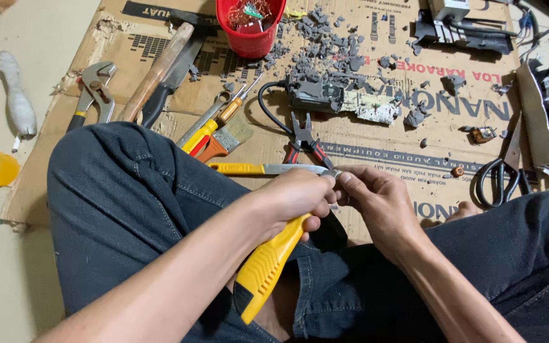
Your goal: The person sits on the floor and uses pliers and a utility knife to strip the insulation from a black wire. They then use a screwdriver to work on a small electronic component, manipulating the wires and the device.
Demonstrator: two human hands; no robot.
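Note:
My left hand point(293, 198) grips a yellow utility knife point(265, 267) by its handle, the handle slanting down over my lap. My right hand point(376, 200) pinches something small at its fingertips, right against the knife's tip and my left thumb; the small piece is too hidden to name. Both hands meet above my crossed legs in dark jeans point(135, 203). Just beyond the fingers a second yellow-handled blade point(268, 169) lies flat on the cardboard point(376, 146).
On the cardboard lie red-handled pliers point(305, 143), a paintbrush point(227, 138), screwdrivers point(214, 124), a hammer point(157, 70), grey wrench pliers point(93, 92), black scissors point(500, 178), a red cup point(249, 28), a broken electronic part point(338, 98) amid grey rubble.

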